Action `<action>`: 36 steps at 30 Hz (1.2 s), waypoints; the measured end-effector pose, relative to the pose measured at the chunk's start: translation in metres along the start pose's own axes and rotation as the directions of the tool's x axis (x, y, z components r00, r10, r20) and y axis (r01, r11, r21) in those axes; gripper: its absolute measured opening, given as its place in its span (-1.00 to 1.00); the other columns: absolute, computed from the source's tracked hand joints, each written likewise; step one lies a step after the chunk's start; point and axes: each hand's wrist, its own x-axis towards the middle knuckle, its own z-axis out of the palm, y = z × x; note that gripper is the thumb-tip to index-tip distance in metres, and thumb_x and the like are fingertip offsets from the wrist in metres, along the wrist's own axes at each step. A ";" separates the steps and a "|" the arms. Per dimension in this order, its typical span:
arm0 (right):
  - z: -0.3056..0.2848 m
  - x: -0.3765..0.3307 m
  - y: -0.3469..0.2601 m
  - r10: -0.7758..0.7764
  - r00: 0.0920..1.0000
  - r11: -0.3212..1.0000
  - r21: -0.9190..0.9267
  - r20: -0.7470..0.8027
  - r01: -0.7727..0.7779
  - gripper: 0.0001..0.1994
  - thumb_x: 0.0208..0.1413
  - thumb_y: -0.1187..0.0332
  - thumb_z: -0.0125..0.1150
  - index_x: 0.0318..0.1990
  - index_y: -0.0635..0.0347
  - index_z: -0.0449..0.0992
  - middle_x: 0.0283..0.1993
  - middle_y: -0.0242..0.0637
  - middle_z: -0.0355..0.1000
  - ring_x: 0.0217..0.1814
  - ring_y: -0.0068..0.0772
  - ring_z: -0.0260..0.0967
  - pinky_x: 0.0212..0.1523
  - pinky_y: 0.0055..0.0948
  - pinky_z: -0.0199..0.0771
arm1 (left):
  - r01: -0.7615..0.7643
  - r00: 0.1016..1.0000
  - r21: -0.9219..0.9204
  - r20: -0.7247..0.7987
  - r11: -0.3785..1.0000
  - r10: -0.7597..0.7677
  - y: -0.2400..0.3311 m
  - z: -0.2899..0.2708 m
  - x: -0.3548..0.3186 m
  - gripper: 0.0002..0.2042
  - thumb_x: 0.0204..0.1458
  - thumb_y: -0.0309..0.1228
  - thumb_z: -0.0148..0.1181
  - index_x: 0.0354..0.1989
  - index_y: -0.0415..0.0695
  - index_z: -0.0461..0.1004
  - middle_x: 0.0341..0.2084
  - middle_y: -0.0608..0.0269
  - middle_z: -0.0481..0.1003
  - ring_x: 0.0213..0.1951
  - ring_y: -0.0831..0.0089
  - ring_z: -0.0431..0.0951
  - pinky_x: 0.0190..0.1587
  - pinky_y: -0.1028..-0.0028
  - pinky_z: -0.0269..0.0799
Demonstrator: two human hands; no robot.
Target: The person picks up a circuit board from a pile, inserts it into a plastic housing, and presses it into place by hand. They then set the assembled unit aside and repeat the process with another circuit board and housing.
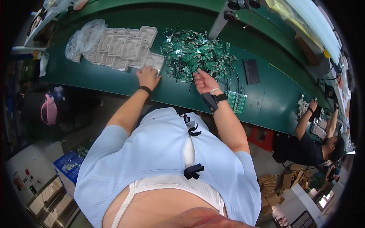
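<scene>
At a long green desk (114,81), the person's left hand (147,77) rested flat, grip apart, on a white moulded plastic tray (154,60), steadying it, while the right hand (205,81), fingers pinched together, picked at the heaped small green circuit boards (194,53) just beyond.

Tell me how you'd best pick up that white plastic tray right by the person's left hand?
Probably by its near edge. The white tray lies flat on the green bench, overlapping the other trays on its far side, so only the edge by the left hand is free. Come from the person's side, thumb over the rim, fingers under it.
</scene>
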 end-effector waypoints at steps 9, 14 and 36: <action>0.069 -0.024 0.005 -0.606 0.777 0.784 -0.295 -0.169 0.547 -0.86 0.29 0.31 0.17 -0.15 0.17 0.51 -0.42 -0.48 0.38 -0.54 -0.64 0.22 -0.58 -0.64 0.20 | -0.074 0.997 -0.204 0.015 0.976 0.078 -0.042 -0.001 -0.042 -0.69 -0.20 -0.20 0.45 -0.24 0.05 0.60 -0.03 0.24 0.44 0.15 0.23 0.33 0.18 0.02 0.09; 0.081 -0.034 -0.004 -0.844 0.529 0.261 -0.794 0.088 0.549 -0.90 0.30 0.39 0.12 -0.13 0.16 0.51 -0.35 -0.44 0.45 -0.40 -0.59 0.36 -0.48 -0.65 0.29 | 0.019 0.989 -0.275 -0.133 0.961 -0.057 -0.041 -0.003 -0.044 -0.30 -0.27 -0.17 0.52 0.13 -0.04 0.39 0.21 0.07 0.27 0.25 0.10 0.24 0.28 0.01 0.01; 0.055 -0.035 -0.025 -0.412 0.887 0.903 -0.033 0.210 0.427 -0.87 0.36 0.37 0.05 -0.10 0.21 0.47 -0.18 -0.37 0.44 -0.26 -0.58 0.40 -0.35 -0.62 0.49 | 0.156 0.987 -0.406 0.040 0.900 -0.153 -0.051 -0.008 -0.044 0.05 -0.47 -0.22 0.62 0.32 -0.12 0.16 0.16 -0.04 0.21 0.20 -0.07 0.21 0.27 0.08 0.14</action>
